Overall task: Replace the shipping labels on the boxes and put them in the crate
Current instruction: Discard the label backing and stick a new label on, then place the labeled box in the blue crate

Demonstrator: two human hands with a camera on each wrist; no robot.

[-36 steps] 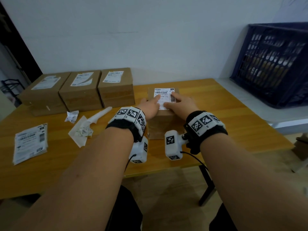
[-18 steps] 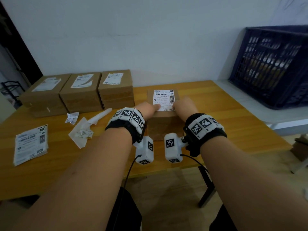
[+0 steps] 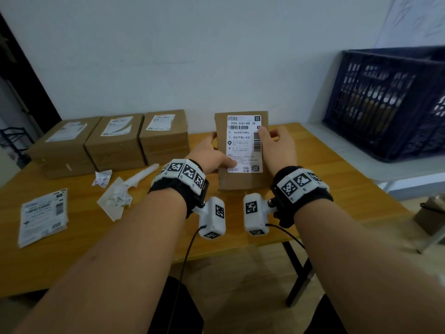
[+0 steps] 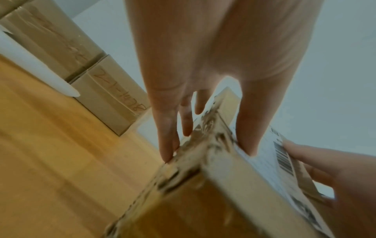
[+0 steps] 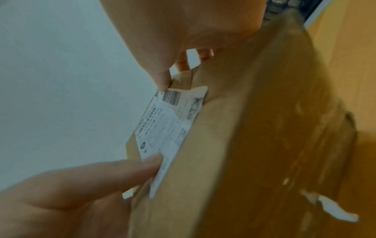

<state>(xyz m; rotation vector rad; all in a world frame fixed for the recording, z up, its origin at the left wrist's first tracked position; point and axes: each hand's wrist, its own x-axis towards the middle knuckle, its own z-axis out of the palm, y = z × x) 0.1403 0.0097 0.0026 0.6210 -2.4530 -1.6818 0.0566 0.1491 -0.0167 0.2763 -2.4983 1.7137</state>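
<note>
Head view showed the cardboard box (image 3: 240, 150), flat on the wooden table (image 3: 337, 179) a second earlier, now tipped up with its white shipping label (image 3: 243, 143) facing the camera. Left hand (image 3: 212, 155) gripped its 9 o'clock edge, right hand (image 3: 277, 143) its 3 o'clock edge. Blue slatted crate (image 3: 390, 102) stood at 2 o'clock, cut off. Wrist views blurred.

Both hands' grip (image 3: 212, 156) (image 3: 277, 143) clamped

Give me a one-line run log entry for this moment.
step: relabelled box tilted up, label facing camera | left hand: grips left side | right hand: grips right side | crate: right, awaiting box | three boxes wait left
</note>
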